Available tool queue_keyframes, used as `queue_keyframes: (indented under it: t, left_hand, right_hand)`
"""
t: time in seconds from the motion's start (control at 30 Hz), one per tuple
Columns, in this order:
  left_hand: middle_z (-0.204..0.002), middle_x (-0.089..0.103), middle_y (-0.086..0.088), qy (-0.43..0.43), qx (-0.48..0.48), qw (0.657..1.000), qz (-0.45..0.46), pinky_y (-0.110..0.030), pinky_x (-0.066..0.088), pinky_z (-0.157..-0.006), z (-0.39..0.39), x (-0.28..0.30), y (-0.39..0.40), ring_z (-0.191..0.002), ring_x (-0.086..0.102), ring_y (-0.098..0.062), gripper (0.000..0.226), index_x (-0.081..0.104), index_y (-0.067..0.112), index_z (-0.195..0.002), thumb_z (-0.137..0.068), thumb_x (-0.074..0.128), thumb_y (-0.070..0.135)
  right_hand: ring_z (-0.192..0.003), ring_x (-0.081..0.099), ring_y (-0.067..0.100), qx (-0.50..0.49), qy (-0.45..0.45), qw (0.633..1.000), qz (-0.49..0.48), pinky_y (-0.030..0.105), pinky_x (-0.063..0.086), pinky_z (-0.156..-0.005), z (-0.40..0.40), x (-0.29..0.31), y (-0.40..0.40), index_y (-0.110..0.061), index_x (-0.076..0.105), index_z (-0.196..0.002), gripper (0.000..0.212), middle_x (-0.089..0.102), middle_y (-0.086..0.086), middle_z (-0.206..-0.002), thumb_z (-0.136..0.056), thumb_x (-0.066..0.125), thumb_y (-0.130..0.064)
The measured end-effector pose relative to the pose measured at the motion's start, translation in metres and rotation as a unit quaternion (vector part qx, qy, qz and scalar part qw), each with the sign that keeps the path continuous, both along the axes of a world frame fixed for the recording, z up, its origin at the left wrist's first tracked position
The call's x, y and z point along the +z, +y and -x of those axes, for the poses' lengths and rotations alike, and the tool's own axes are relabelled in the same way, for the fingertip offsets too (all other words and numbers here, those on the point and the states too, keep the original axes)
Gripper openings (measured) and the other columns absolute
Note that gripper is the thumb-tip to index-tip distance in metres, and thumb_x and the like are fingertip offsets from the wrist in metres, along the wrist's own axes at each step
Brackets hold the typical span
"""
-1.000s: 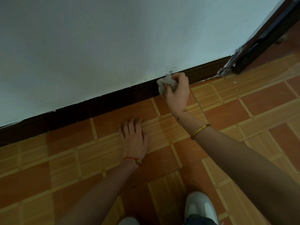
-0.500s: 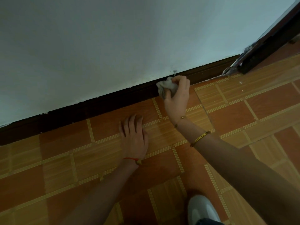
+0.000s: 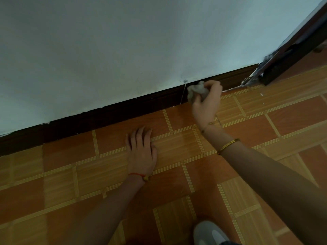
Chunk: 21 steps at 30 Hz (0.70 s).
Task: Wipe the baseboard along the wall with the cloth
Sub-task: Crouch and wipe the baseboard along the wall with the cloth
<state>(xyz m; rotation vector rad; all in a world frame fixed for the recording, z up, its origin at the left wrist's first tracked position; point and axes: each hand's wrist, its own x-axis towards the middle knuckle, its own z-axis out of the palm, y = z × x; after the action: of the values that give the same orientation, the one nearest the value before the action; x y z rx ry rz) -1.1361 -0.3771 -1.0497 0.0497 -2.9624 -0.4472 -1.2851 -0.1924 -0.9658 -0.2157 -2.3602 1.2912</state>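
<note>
Grey-white and crumpled, the cloth point(image 3: 196, 90) is bunched in my right hand point(image 3: 206, 103), my fingers point(image 3: 213, 85) curled tight around it and my thumb along its near side. I have it pressed against the dark brown baseboard point(image 3: 109, 113), at the spot where the board meets the floor, just right of a thin pale scratch that runs down the wood. A gold bangle point(image 3: 228, 145) sits on that forearm, and a thinner chain lies closer to the wrist.

My left hand point(image 3: 140, 150) holds nothing: it lies flat and open on the tiled floor point(image 3: 185, 147), fingers together and pointing at the wall, well apart from the cloth. A red string bracelet point(image 3: 138, 175) circles its wrist.

Above the baseboard rises the pale painted wall point(image 3: 123, 41). Off to the right the baseboard ends at a dark door frame point(image 3: 290, 57), with whitish flecks and chipped paint at its foot. At the bottom edge, the toe of my grey shoe point(image 3: 209, 233) shows.
</note>
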Motion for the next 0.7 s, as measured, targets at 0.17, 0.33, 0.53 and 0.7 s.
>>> queue_keyframes:
  t: [0.17,0.33,0.53,0.7]
  left_hand:
    - [-0.145,0.047,-0.014,0.013,-0.001,1.0,-0.005,-0.058,0.021,-0.12,0.001,-0.001,0.0,-0.136,0.042,-0.034,0.048,0.051,0.011,-0.14,-0.095,0.04,0.026]
    - [-0.145,0.047,-0.014,0.007,-0.006,1.0,-0.006,-0.058,0.02,-0.121,0.001,0.002,0.0,-0.136,0.041,-0.034,0.048,0.05,0.01,-0.14,-0.095,0.039,0.026]
    - [-0.144,0.047,-0.014,-0.023,-0.01,1.0,0.002,-0.06,0.028,-0.116,0.002,0.007,-0.002,-0.133,0.043,-0.035,0.05,0.049,0.012,-0.141,-0.095,0.038,0.028]
    - [-0.143,0.049,-0.016,-0.04,-0.009,0.999,0.01,-0.061,0.031,-0.114,0.003,0.01,0.0,-0.133,0.044,-0.037,0.052,0.049,0.011,-0.14,-0.093,0.037,0.029]
  right_hand:
    - [-0.098,0.051,0.016,0.065,0.007,0.998,0.012,0.007,0.043,-0.083,-0.011,-0.002,-0.017,-0.004,0.051,-0.103,0.031,0.048,0.012,-0.11,-0.078,0.059,0.013]
    - [-0.097,0.052,0.015,-0.012,0.001,1.0,0.013,0.007,0.045,-0.082,0.006,-0.001,0.014,-0.004,0.052,-0.105,0.032,0.049,0.011,-0.112,-0.078,0.058,0.013]
    - [-0.103,0.054,0.024,-0.083,0.004,0.996,0.042,0.007,0.043,-0.084,0.029,-0.003,0.049,0.0,0.05,-0.108,0.032,0.048,0.017,-0.116,-0.079,0.057,0.012]
    - [-0.106,0.05,0.019,0.003,0.005,1.0,0.029,0.004,0.04,-0.088,0.006,-0.002,0.016,-0.003,0.05,-0.107,0.038,0.043,0.008,-0.115,-0.075,0.057,0.016]
